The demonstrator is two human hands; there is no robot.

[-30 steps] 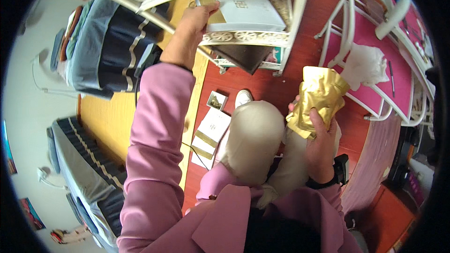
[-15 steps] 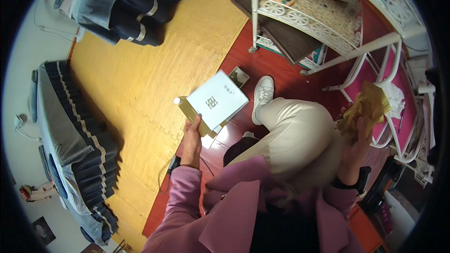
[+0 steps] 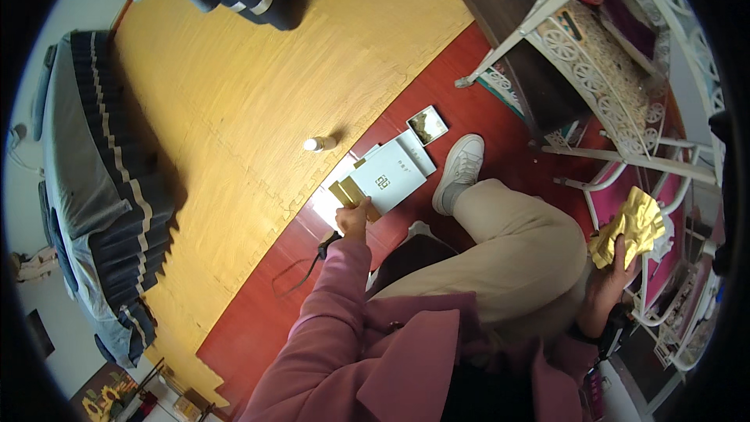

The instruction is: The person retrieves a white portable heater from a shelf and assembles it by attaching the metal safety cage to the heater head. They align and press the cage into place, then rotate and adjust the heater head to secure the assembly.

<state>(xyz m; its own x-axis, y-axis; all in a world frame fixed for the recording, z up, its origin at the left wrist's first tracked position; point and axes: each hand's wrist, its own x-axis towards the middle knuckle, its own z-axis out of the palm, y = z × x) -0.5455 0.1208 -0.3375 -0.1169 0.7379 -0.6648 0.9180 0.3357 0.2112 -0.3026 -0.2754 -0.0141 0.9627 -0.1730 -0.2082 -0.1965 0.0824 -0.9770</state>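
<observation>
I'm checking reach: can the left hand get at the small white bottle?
Probably yes: the bottle is near the left hand and nothing tall stands between, though that hand would likely have to leave the white box first.

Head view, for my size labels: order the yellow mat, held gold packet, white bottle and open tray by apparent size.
Largest to smallest:
1. Yellow mat
2. Gold packet
3. Open tray
4. White bottle

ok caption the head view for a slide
Left hand on a white-and-gold box, right hand holding a gold foil pouch.
</observation>
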